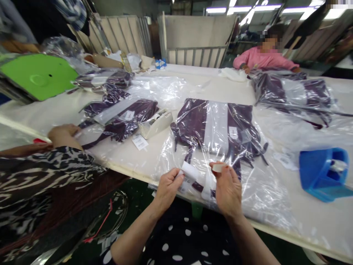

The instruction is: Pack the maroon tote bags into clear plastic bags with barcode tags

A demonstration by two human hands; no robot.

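The person's left hand (168,186) is at the near edge of the long white table (55,114). Its thumb and fingers are pinched shut on one end of a white paper strip (190,171). The strip points up and to the right, over the near end of a big clear plastic bag (264,191). The right hand (227,189) is just beside it, with a small gap between the two. Its fingertips are pinched tight on a small pale piece of tape (218,168), held up above the bag. Its other fingers are curled in.

Inside the bag lies a folded dark purple garment with a white stripe (193,125) down the middle. It lies flat on the table, right in front of both hands.

To the right sits a blue plastic tape holder (320,173), well apart from the right hand. To the left of the bag sits a cream tape holder (156,123), near a small white paper tag (139,141). Behind these lie more bagged purple clothes (124,114).

On the left, a co-worker in a black-and-white striped sleeve (41,173) rests a hand (63,134) on the table edge. I cannot tell if it holds anything. Far across, a person in a pink top (261,59) leans over another bagged purple garment (292,92). A bright green flat board (38,75) lies at the far left.
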